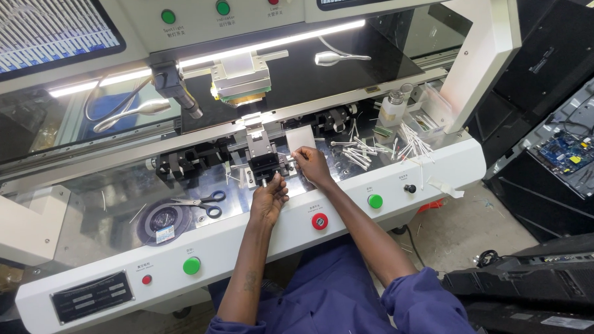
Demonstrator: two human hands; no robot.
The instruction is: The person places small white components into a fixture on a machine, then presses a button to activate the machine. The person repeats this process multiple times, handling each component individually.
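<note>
1. Two bare hands work at the middle of a white, glossy machine table (442,165), seen from above.
2. Far left, a flat round grey disc (164,221) lies on the metal deck, with black-handled steel scissors (203,202) just beside it, blades closed.
3. Along the table's front edge sit a round green button (192,265), a red one (320,221) and a second green one (375,201), all smooth plastic.
4. The left hand (267,201) reaches up to the small black blocky fixture (265,165); its fingers are curled together at the fixture's lower edge, pinching something too small to make out.
5. The fixture stands at the centre of the deck, under a boxy metal head (241,78) with a brass-coloured underside.
6. The right hand (312,166) sits just right of the fixture, fingers closed in a pinch against its side; what they grip cannot be told.
7. Further right, thin white cotton swabs (375,148) lie scattered in a loose heap.
</note>
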